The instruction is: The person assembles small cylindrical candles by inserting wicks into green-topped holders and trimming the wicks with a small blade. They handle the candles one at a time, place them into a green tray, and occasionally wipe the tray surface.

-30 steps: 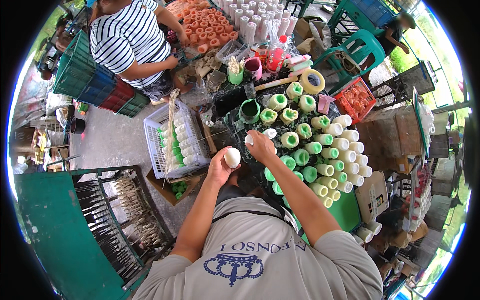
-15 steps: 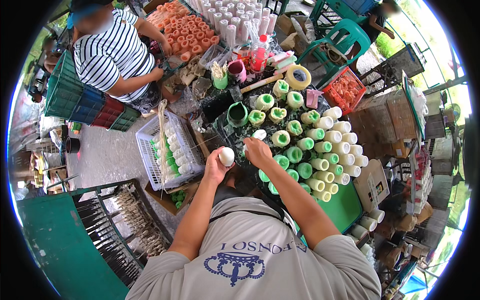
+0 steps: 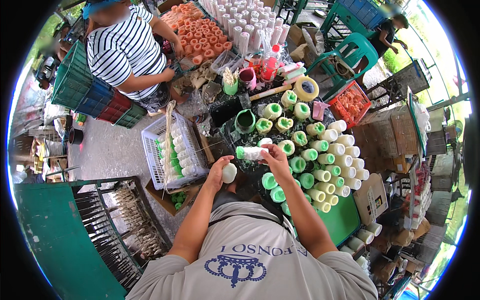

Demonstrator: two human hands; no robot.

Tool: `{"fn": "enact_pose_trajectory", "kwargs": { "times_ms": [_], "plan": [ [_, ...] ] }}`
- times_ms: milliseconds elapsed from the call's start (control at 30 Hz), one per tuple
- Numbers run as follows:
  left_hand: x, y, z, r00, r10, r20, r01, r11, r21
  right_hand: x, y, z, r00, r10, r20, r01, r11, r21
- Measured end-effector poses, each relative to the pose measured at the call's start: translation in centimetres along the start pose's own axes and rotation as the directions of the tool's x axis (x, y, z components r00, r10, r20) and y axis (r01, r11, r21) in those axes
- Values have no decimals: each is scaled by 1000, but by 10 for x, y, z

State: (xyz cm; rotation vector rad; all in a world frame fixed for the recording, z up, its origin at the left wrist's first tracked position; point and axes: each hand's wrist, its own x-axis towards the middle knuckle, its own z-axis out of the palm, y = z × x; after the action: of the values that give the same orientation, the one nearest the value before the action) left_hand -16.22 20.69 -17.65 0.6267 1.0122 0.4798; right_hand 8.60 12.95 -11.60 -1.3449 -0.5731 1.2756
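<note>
My left hand (image 3: pixel 218 172) is wrapped round a pale, rounded wax piece (image 3: pixel 229 173), whose lower part the palm hides. To its right, my right hand (image 3: pixel 276 161) grips a white candle with a green end (image 3: pixel 251 153) by its right end. The candle lies nearly level over the dark worktable, green end toward the left. Just beyond it stands a dark green pouring cup (image 3: pixel 245 121). Hollow candles with green insides (image 3: pixel 269 180) are grouped beside my right forearm, and plain cream candles (image 3: pixel 343 148) are packed farther right.
A lavender plastic basket (image 3: pixel 152 160) with white and green candles and hanging wicks sits at the left. Behind are a tape roll (image 3: pixel 306 88), a red-capped bottle (image 3: pixel 270 65) and orange wax cups (image 3: pixel 204 42). A person in a striped shirt (image 3: pixel 118 50) works at the far left.
My right hand has raised the candle from the table and turned it level, so its green end shows. The left hand keeps hold of the rounded wax piece. The view has shifted slightly.
</note>
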Motion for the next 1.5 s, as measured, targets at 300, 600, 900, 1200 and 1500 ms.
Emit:
{"fn": "enact_pose_trajectory", "kwargs": {
  "times_ms": [300,600,900,1200,1500],
  "plan": [
    [-34,40,56,973,96,209,-126,983,133,-44,-24,-2,949,105,296,-297,607,737],
    [-82,100,108,860,310,406,-500,676,542,-47,-29,-2,948,58,313,-274,647,711],
    [-53,71,71,921,322,217,-382,855,350,-47,10,14,978,163,129,-189,957,221],
    [-6,66,59,756,509,412,-513,71,855,-100,20,-54,975,-1,-221,-105,879,-466],
    [-22,71,108,773,376,511,-549,-7,836,-104,-51,7,941,-280,190,276,309,-910]
  ]
}}
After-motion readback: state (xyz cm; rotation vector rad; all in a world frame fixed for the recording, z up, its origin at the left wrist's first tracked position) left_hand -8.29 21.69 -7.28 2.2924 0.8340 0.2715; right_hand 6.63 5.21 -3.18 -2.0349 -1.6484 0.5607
